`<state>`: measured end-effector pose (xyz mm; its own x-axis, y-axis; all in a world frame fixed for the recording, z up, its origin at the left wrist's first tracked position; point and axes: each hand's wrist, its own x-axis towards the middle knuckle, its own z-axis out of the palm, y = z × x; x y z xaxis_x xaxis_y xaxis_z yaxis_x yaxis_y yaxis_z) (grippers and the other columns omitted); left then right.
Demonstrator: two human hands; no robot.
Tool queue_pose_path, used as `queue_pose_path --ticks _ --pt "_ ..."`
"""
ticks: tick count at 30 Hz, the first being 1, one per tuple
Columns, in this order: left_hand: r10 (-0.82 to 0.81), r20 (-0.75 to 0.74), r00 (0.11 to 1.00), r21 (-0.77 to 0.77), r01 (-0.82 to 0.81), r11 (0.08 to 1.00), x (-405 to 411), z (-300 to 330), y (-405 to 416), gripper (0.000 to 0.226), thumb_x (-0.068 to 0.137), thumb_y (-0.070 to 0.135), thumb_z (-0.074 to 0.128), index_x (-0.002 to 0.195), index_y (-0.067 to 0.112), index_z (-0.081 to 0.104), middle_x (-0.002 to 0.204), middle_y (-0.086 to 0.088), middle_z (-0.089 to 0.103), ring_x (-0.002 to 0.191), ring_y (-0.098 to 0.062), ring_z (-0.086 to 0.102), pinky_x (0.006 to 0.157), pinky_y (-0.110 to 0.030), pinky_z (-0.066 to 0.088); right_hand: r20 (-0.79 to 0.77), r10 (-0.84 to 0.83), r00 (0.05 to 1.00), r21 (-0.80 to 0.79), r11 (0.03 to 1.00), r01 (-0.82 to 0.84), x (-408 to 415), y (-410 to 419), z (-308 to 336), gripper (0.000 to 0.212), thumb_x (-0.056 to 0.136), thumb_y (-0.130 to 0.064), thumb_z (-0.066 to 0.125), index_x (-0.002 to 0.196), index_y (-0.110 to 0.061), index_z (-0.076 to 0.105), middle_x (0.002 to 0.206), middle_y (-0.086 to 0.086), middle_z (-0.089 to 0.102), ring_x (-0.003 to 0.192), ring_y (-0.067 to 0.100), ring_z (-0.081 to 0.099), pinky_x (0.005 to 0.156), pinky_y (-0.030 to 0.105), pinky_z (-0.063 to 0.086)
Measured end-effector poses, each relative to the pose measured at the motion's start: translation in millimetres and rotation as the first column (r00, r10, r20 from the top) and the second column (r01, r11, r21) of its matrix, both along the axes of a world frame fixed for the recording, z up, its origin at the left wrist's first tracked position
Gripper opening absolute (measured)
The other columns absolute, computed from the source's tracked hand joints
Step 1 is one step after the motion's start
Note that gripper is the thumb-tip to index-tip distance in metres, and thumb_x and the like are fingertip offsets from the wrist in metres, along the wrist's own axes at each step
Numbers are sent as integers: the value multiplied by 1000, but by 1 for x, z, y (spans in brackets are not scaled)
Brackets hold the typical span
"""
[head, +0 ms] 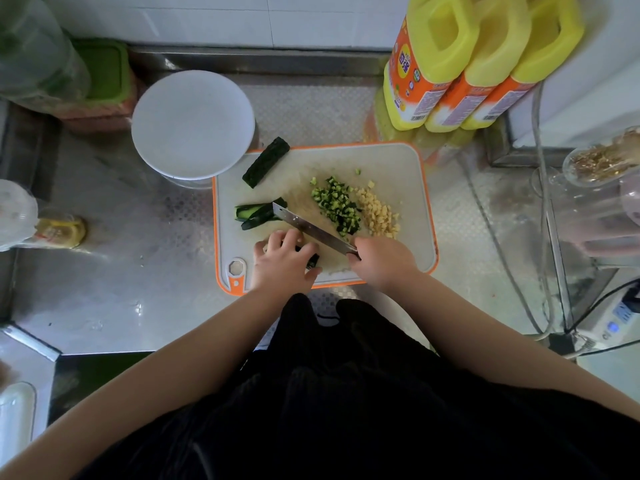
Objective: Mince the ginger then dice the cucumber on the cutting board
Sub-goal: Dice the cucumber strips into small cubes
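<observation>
On the white plastic cutting board with the orange rim (398, 161), set on the steel desk (138, 271), we note the ginger already minced: a pale yellow heap (379, 213) at the right, with a mound of diced dark-green cucumber (337, 207) just beside it. Cucumber work is under way. Our left hand (284, 259) lies over a short dark cucumber piece (312, 261) at the board's near edge, fingers (294, 239) curled down onto it, only its end showing by the thumb. Our right hand (381, 259) is wrapped tight around the handle of the steel knife (311, 228); the blade runs up and left, close against the left knuckles, its tip reaching the split cucumber strips (258, 216). A larger uncut dark cucumber length (266, 162) rests at the far left corner, beside a round white bowl (192, 124). We judge the cucumber firm but wet and slick on the cut face, light, prone to roll on its skin side; best pinned flat side down, held from above with fingertips tucked back from the edge. Three yellow bottles (478, 60) stand behind the board.
</observation>
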<state>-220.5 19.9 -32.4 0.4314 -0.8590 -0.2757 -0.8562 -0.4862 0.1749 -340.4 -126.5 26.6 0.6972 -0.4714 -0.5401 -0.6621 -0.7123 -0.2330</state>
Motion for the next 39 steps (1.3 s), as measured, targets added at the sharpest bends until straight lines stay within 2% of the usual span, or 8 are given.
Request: queue_pose_path --ticks 6,12,16,19,23,28,34,39 --pt "91 15 996 -18 -90 996 -6 -3 -5 40 84 44 57 118 23 56 127 -5 48 125 -31 36 97 -52 34 28 -16 999 -10 1000 17 -6 0 -4 21 98 -29 42 101 -14 56 65 -1 43 59 17 43 45 26 26" --pt "88 48 995 -109 -82 991 -6 -7 0 40 75 40 69 107 17 63 114 -9 57 111 -35 50 88 -54 43 27 -2 1000 -2 1000 2 -4 0 -5 22 98 -28 43 100 -13 58 66 0 46 60 18 46 45 25 26" --pt "16 183 983 -340 48 939 6 -15 27 45 72 43 73 104 14 61 109 -9 57 103 -32 51 81 -47 50 7 31 999 25 999 -31 -1 3 -5 22 96 -27 44 95 -11 58 67 2 48 64 22 50 48 27 33" --pt "-10 146 989 -460 77 884 10 -25 47 33 73 21 83 98 13 64 107 -5 51 99 -28 46 64 -41 53 -21 76 997 25 997 -75 0 5 -4 22 97 -27 43 91 -11 57 66 0 47 63 20 50 50 27 35" --pt "-1 36 999 -471 18 882 10 -27 41 38 74 10 83 101 14 57 106 -4 51 98 -27 45 46 -37 53 -56 110 992 35 994 -108 1 9 -3 18 98 -24 43 85 -14 50 67 0 46 65 21 51 49 28 34" --pt "-12 47 999 -494 34 869 16 -28 38 34 73 6 82 101 12 63 105 -4 55 97 -27 46 47 -37 53 -70 124 990 74 990 -119 1 13 -2 19 98 -24 42 83 -14 46 67 0 45 67 20 50 53 28 35" --pt "-73 139 988 -508 135 851 21 -30 39 37 69 1 83 102 11 68 104 -6 62 99 -25 50 81 -39 50 -75 98 992 89 992 -92 1 18 -3 17 99 -25 39 85 -15 42 65 -2 42 64 19 47 46 28 29" --pt "-76 125 989 -543 133 829 15 -25 37 14 88 14 63 99 9 70 102 -7 64 100 -22 49 74 -37 54 -53 75 996 46 996 -73 1 22 0 16 100 -28 38 89 -18 42 66 -1 42 60 18 43 46 27 26"
